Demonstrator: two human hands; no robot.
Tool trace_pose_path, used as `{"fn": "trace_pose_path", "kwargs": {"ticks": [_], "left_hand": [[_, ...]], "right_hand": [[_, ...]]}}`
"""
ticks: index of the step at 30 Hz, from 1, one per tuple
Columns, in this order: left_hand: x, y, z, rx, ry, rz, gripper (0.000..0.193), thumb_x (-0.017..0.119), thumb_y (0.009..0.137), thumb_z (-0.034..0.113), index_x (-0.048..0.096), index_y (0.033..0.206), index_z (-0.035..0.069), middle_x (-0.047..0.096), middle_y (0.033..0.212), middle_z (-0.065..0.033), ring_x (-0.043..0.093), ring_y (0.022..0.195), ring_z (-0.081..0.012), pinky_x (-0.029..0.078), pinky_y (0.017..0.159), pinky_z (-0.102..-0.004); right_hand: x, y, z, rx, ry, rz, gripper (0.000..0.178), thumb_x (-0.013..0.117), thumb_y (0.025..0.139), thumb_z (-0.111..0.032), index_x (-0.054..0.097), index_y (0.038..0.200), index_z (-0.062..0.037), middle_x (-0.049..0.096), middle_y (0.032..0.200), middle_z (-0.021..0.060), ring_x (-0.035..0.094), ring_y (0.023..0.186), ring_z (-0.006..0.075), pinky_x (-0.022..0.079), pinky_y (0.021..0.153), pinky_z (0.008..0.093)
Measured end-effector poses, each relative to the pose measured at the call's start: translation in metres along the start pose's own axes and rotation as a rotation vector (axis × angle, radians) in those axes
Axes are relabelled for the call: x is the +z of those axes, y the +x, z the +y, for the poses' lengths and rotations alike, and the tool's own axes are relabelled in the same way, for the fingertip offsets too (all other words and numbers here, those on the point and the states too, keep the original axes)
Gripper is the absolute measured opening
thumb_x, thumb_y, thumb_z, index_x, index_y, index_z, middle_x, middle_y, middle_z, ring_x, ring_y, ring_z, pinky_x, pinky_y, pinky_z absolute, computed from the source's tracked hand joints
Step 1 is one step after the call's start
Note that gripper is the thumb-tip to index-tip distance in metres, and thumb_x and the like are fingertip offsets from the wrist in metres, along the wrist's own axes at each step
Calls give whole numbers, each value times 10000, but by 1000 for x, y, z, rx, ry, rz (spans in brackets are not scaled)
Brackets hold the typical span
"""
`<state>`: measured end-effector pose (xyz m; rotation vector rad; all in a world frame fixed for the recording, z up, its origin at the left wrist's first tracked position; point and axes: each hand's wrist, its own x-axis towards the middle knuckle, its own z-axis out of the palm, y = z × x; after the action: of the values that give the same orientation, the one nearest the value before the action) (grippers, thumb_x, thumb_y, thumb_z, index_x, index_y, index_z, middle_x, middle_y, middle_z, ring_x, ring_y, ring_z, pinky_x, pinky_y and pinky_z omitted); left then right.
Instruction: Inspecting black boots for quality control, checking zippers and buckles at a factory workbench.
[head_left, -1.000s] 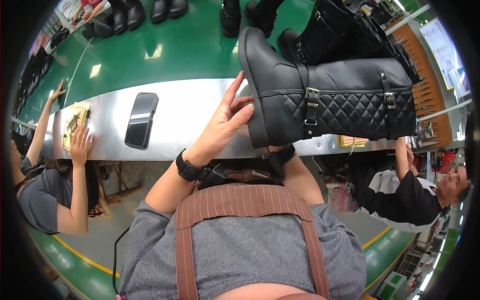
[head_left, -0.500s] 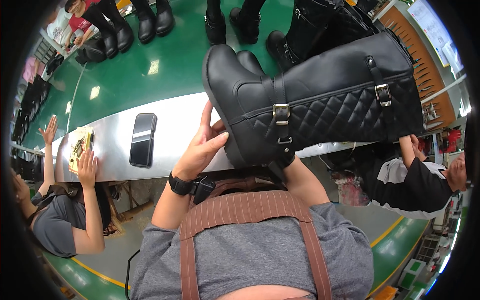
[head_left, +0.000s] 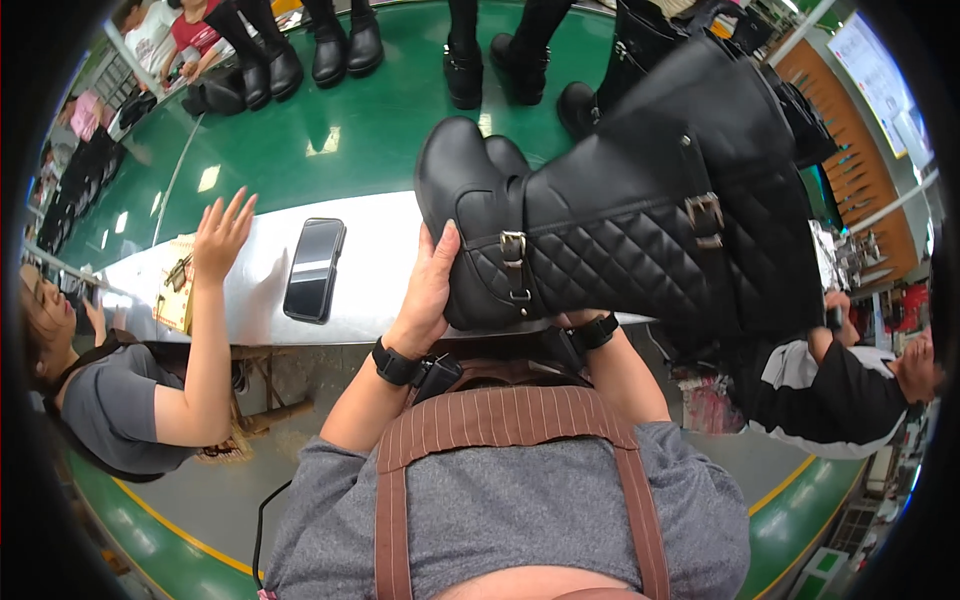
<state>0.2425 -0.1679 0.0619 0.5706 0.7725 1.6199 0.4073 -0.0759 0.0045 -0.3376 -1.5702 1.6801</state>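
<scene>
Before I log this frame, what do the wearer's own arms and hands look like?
Left hand ungloved; right hand mostly hidden, its visible part bare. Each wrist: black strap with boxy black module. Forearms bare below short heather-grey sleeves. Thin black cable beside the left sleeve.

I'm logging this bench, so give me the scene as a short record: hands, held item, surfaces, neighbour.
Left hand: holding the near black boot by its foot, thumb on the sole side
Right hand: mostly hidden behind the boot; grip unclear
Held item: sole facing left, shaft extending right; quilted side, buckled straps
Behind it: second black toe
Metal strip: dark phone, yellow papers left of it
Green surface: more black boots
Left neighbour: raised hand
</scene>
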Motion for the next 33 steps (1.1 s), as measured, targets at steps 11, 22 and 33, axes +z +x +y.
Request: {"fn": "trace_pose_path", "kwargs": {"ticks": [11, 22, 33], "left_hand": [[-11, 23, -27, -23, -54, 87, 553, 480, 1008, 385, 327, 1411, 39, 517, 1339, -131, 574, 1159, -241, 497, 986, -382], [25, 21, -23, 10, 96, 155, 511, 476, 1011, 368, 405, 1382, 24, 544, 1329, -156, 593, 1153, -271, 512, 979, -410], [33, 26, -23, 11, 114, 193, 495, 492, 1008, 345, 377, 1394, 57, 531, 1341, -142, 591, 1153, -261, 513, 979, -410]], "right_hand": [[-47, -7, -17, -150, -488, 413, 275, 572, 909, -114, 614, 1154, 2, 651, 1148, 161, 630, 1044, 295, 498, 890, 370], [-237, -68, -111, 294, -1372, 1020, 216, 645, 862, -287, 733, 907, -95, 714, 813, 116, 690, 754, 289, 526, 682, 398], [-315, -44, -88, 221, -1459, 688, 152, 696, 737, -130, 742, 855, -45, 704, 818, 163, 684, 823, 315, 525, 758, 397]]}}
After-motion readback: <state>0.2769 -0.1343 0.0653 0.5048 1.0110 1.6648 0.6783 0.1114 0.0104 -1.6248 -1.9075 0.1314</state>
